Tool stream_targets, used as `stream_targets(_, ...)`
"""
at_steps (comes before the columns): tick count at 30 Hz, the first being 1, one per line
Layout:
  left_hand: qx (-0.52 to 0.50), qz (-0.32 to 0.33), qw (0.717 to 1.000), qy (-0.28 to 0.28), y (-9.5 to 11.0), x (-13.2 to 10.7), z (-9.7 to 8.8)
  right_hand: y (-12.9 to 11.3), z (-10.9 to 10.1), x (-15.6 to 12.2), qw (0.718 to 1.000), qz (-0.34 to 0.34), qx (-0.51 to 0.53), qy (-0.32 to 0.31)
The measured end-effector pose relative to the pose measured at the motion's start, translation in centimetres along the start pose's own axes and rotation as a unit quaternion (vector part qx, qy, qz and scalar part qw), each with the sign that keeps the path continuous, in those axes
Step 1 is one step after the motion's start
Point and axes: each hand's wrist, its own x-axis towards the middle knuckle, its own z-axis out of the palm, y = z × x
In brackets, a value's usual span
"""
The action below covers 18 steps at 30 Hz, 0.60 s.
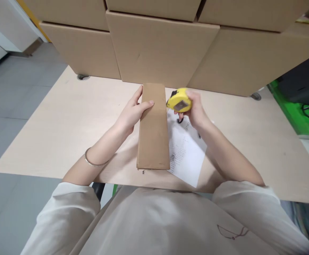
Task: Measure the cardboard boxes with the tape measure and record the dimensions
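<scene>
Here | left fingers [147, 105] parted, holding cardboard box [154, 138] | right fingers [194, 97] curled around yellow tape measure [181, 101] | paper [188, 156] alongside box

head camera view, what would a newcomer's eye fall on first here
The bright yellow tape measure stands out first, held in the right hand just right of a narrow cardboard box. The left hand grips that box's left side near its far end, thumb on top. Beyond them, large stacked cartons stand across the back of the pale table.
</scene>
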Motion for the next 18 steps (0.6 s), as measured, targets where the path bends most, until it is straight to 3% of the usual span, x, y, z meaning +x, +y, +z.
stream_targets(4, -0.015, 0.015, 1.000, 0.010, -0.3, -0.3, 0.6, -5.4, 1.5, 2.3, 0.992, -0.097, -0.006, -0.081)
stream_targets(8, -0.014, 0.058, 0.998, 0.011, -0.7, -0.5, 0.8, -8.8, 5.5, 4.6, 0.981, -0.066, -0.121, -0.139)
stream_targets(12, -0.025, 0.084, 0.996, 0.023, -1.1, -0.2, 0.9, -10.0, 7.5, 5.7, 0.960, -0.043, -0.228, -0.155)
stream_targets(18, -0.022, 0.067, 0.997, 0.014, -0.9, -0.1, 0.9, -10.3, 6.3, 5.7, 0.960, -0.057, -0.232, -0.143)
